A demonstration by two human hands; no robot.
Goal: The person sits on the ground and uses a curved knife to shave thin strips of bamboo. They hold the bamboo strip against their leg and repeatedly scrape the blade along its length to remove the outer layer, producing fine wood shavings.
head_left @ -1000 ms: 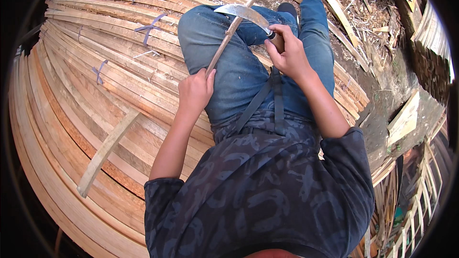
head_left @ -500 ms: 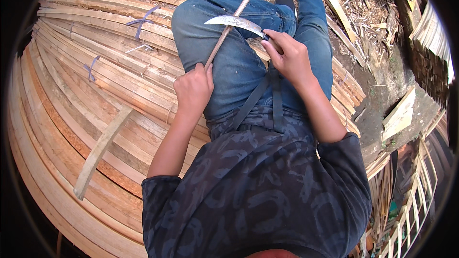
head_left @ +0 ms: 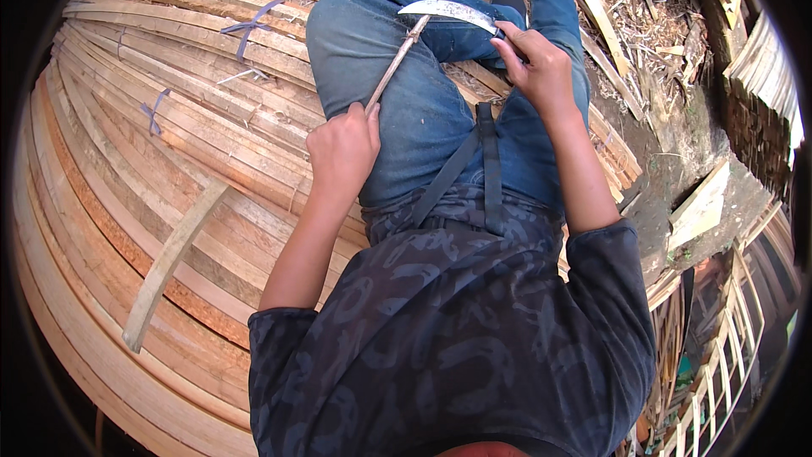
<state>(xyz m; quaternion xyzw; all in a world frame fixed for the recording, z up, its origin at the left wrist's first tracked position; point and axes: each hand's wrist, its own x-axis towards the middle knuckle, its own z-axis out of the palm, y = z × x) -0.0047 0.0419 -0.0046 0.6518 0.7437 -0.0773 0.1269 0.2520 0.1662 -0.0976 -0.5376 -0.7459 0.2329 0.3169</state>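
A thin wooden stick (head_left: 394, 68) slants up and away to the right across my bent left knee. My left hand (head_left: 345, 145) is closed round its near end. In my right hand (head_left: 541, 68) is the handle of a curved knife (head_left: 452, 10), its fingers wrapped round it and hiding most of the grip. The pale blade points left and lies across the stick, well beyond my left hand. The stick's far end runs out at the top edge.
Long wooden strips (head_left: 169, 178), some bundled with purple ties (head_left: 252, 25), fill the left side and lie beneath me. One loose curved slat (head_left: 173, 262) rests across them. Shavings (head_left: 651, 42) litter the ground at the upper right, near stacked thin boards (head_left: 764, 76).
My right hand and the knife have moved away from me and to the right, farther along the stick. My left hand keeps its grip in nearly the same place.
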